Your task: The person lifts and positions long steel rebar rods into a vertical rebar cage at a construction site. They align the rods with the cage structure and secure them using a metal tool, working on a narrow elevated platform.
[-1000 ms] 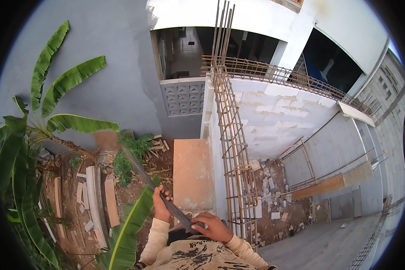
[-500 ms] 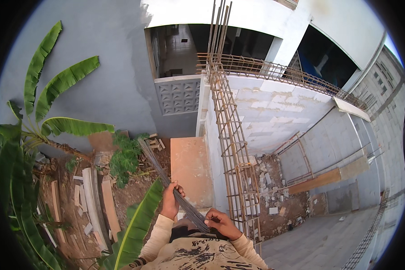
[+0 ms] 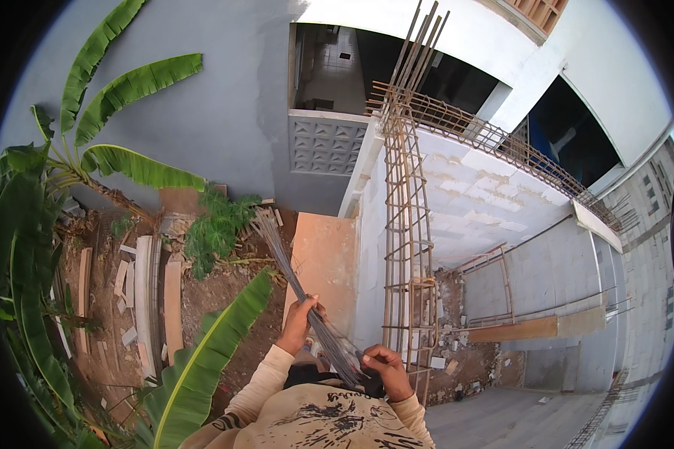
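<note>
A long bundle of thin grey binding wire [image 3: 283, 260] slants across the front of my body, its far end fanned out over the soil. My left hand [image 3: 298, 325] is wrapped round it below the middle. Close to the bundle's near end, my right hand [image 3: 388, 370] has thumb and fingers pinched together. Whatever lies between those fingertips is too small to make out. Just right of that hand stands a long rebar cage [image 3: 408, 247] with square ties, on top of a block wall.
An orange-brown board [image 3: 323, 258] lies below, ahead of me. A banana leaf [image 3: 210, 355] reaches up near my left arm. Planks [image 3: 174, 310] and rubble cover the soil at left. Upright bars [image 3: 419, 49] rise at the cage corner. A pale block wall [image 3: 479, 191] stands at right.
The view has shifted, so the walls and cage sit differently in it. My right hand has moved slightly away from the bundle's near end. My left hand keeps its grip.
</note>
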A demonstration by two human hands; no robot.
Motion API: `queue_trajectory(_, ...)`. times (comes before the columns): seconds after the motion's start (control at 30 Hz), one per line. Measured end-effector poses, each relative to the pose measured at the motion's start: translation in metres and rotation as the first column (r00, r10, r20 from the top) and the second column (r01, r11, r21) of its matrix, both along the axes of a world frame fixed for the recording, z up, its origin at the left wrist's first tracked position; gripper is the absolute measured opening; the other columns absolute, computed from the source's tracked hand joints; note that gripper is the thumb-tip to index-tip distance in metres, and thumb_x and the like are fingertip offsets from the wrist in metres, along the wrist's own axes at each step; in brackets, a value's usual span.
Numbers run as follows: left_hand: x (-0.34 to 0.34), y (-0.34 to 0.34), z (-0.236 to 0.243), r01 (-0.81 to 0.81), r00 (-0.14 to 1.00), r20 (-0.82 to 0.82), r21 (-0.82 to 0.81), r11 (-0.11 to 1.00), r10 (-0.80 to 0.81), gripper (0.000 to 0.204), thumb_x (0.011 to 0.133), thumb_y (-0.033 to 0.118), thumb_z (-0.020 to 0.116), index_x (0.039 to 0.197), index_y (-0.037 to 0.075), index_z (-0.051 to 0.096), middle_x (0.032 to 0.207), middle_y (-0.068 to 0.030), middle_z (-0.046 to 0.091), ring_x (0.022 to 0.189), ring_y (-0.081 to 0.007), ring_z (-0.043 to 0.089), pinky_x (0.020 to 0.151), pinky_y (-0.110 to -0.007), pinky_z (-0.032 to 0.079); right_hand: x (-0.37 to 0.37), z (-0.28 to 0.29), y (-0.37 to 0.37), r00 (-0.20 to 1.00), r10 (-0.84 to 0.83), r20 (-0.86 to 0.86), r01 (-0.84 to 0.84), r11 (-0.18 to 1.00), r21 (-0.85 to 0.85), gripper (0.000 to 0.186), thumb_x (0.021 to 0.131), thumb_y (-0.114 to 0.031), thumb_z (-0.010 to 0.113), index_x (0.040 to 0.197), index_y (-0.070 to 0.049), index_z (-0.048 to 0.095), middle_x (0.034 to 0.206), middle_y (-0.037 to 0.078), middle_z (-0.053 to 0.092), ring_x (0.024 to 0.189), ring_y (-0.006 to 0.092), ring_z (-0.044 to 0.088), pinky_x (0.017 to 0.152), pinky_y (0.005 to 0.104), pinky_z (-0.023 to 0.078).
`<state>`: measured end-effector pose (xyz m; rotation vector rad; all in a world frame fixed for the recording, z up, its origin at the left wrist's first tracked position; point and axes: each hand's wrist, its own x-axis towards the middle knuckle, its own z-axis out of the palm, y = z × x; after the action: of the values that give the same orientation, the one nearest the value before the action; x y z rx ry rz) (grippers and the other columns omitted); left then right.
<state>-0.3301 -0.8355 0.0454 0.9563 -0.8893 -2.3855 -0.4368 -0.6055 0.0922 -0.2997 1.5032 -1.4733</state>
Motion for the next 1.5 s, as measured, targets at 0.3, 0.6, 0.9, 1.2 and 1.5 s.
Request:
queue_trajectory(0.3,0.006,-0.003,-0.002,0.000,0.999,-0.051,0.015,1.000,0.001,0.019,0.094,0.026,0.061,0.092,0.009,0.055,0.075,-0.0073,0.062,0.070,-0.0198,0.065,0.069,-0.034,0.054,0.000,0.008,-0.011,0.973,-0.079,0.215,0.073,0.997,0.036,0.009,0.093,-0.008,0.063,0.087,-0.002,0.062,0.094,0.004,0.062,0.085,0.0119,0.060,0.081,0.0270,0.049)
queue_trajectory(0.6,0.012,-0.006,-0.005,0.034,0.998,-0.049,0.028,0.999,-0.032,0.018,0.094,0.025,0.058,0.090,0.007,0.056,0.076,-0.0071,0.062,0.073,-0.0205,0.066,0.072,-0.036,0.054,0.010,0.019,-0.015,0.966,0.150,-0.211,-0.167,0.984,-0.064,0.021,0.092,-0.013,0.065,0.076,-0.002,0.057,0.105,0.005,0.056,0.091,0.0116,0.050,0.085,0.0269,0.038)
queue_trajectory(0.9,0.009,-0.001,-0.007,0.058,0.997,-0.048,0.061,0.996,-0.055,0.022,0.094,0.026,0.057,0.090,0.005,0.059,0.077,-0.0084,0.064,0.072,-0.0215,0.066,0.073,-0.036,0.055,0.010,0.022,-0.012,0.988,-0.031,-0.151,0.012,0.992,-0.129,0.028,0.088,-0.011,0.067,0.067,-0.001,0.052,0.100,0.008,0.059,0.087,0.0141,0.051,0.082,0.0284,0.037)
queue_trajectory(1.2,0.006,0.001,-0.003,0.077,0.997,0.007,0.078,0.994,-0.078,0.028,0.095,0.029,0.055,0.083,0.005,0.060,0.072,-0.0080,0.062,0.071,-0.0228,0.065,0.071,-0.038,0.054,0.016,0.021,-0.003,0.984,0.035,-0.177,-0.065,0.983,-0.171,0.026,0.089,-0.006,0.066,0.067,-0.001,0.053,0.089,0.008,0.061,0.086,0.0161,0.056,0.083,0.0301,0.043)
queue_trajectory(1.5,0.003,0.003,-0.007,0.115,0.993,-0.027,0.069,0.991,-0.113,0.024,0.095,0.029,0.054,0.081,0.010,0.054,0.071,-0.0069,0.061,0.070,-0.0228,0.065,0.071,-0.037,0.053,0.017,0.019,0.003,0.954,0.081,-0.290,-0.128,0.981,-0.146,0.025,0.088,-0.003,0.070,0.067,0.000,0.056,0.086,0.008,0.064,0.087,0.0165,0.057,0.082,0.0317,0.045)
